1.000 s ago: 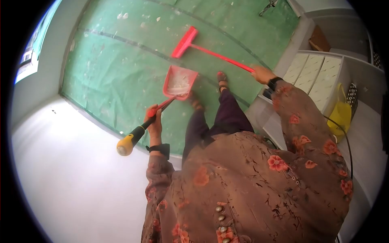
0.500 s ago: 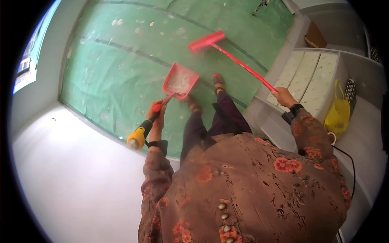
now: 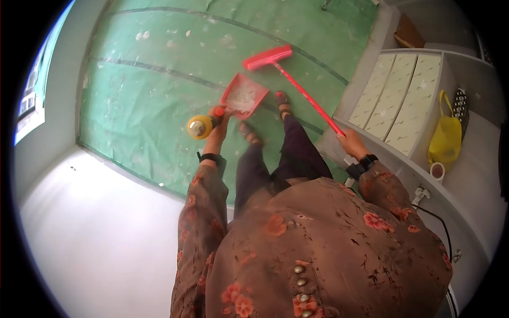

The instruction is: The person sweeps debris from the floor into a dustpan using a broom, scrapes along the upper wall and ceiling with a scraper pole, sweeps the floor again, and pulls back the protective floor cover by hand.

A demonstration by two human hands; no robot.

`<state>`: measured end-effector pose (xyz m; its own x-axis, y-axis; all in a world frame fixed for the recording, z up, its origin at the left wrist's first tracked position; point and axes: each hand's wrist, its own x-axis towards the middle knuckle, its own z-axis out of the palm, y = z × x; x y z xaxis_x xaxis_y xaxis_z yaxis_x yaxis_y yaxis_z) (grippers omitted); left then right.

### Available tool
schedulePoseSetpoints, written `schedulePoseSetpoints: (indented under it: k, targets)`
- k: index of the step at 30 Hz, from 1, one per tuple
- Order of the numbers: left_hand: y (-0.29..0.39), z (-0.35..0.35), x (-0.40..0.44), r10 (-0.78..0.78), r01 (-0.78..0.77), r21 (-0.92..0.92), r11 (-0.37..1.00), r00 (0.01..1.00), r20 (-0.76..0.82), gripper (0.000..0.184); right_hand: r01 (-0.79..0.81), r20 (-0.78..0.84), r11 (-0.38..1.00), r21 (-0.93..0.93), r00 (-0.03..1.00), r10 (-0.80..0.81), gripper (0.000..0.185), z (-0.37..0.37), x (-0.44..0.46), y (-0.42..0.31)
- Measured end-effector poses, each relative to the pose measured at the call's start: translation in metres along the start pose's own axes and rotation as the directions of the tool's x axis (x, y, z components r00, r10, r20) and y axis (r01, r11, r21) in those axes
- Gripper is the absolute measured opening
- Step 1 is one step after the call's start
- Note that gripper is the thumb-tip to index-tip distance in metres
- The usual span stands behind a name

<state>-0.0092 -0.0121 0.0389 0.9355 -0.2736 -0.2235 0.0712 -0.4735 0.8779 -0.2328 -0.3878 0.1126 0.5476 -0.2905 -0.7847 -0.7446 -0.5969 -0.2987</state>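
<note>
My left hand [image 3: 216,132] is closed around the handle of a red dustpan [image 3: 229,93], which has pale dust and debris in it. The same hand also holds a yellow-and-black handled tool [image 3: 199,126], its rounded butt toward me and its other end hidden. Over on the right, my right hand [image 3: 352,144] grips the end of a red broom's handle [image 3: 307,95]. The broom's head [image 3: 268,56] is at the green-covered floor, beyond the dustpan and slightly to its right. My feet stand just on the near side of both.
Green sheeting [image 3: 138,106] with dark seams and pale specks covers the floor. A white surface [image 3: 95,212] lies at the lower left. To the right are drawer fronts [image 3: 397,95], a yellow bag [image 3: 445,139], a cup [image 3: 437,170] and a dark cable [image 3: 442,228].
My left hand has moved up and right, bringing the dustpan nearer the broom head. My right hand has come down and left with the broom handle. The view has shifted slightly.
</note>
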Motion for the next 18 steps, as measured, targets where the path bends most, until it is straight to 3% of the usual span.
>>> schedulePoseSetpoints:
  k: [4,6,7,9,10,12,18]
  targets:
    - [-0.002,0.008,0.006,0.016,-0.014,-0.026,1.0,0.999,0.051,0.025,-0.147,0.005,0.962,0.23,0.989,0.15,0.031,-0.002,-0.008,-0.01]
    - [-0.012,0.011,0.01,0.111,-0.111,-0.012,0.994,0.993,0.05,0.024,0.044,-0.168,0.988,0.15,0.986,-0.019,0.031,0.012,0.018,0.001]
    - [-0.006,0.012,0.012,0.116,-0.116,-0.013,0.993,0.992,0.055,0.024,0.042,-0.173,0.987,0.154,0.985,-0.015,0.031,0.009,0.025,-0.005]
    - [0.002,0.012,0.01,0.074,-0.076,0.018,0.997,0.993,0.092,0.025,-0.124,-0.099,0.956,0.267,0.983,0.155,0.031,0.015,0.031,-0.022]
    - [0.003,0.013,0.01,0.074,-0.076,0.019,0.997,0.993,0.097,0.025,-0.126,-0.098,0.955,0.27,0.983,0.158,0.031,0.022,0.031,-0.024]
    - [0.003,0.016,0.013,0.025,-0.039,0.151,0.988,0.995,0.095,0.026,-0.111,-0.138,0.969,0.219,0.98,0.143,0.03,0.044,0.03,-0.025]
    - [-0.012,0.015,0.025,0.111,-0.123,0.199,0.972,0.991,0.068,0.024,0.009,-0.041,1.0,0.002,0.999,-0.009,0.03,0.107,-0.049,-0.034]
